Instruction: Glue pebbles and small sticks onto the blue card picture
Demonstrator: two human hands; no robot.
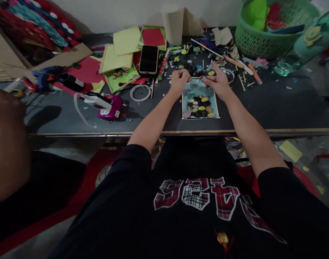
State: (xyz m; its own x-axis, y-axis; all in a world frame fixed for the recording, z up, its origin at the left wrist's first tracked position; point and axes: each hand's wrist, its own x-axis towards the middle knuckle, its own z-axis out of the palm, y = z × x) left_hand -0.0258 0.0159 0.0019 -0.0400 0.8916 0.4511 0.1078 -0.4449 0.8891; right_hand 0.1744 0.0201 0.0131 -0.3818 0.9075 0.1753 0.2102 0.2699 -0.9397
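Note:
A small light-blue framed panel lies at the table's front, its lower half covered with black, yellow, green and purple pebbles. Over its top left corner, my left hand is closed, fingers curled together; what they hold, if anything, is too small to make out. My right hand is above the top right corner, thumb and fingers pinched at something tiny that I cannot identify. More loose pebbles lie just behind the panel, between and beyond my hands.
A phone rests by yellow framed panels. A clear ring-shaped coil and a purple plug adapter are left. Glue gun, green basket and glass bottle stand around. Another person's arm reaches in at left.

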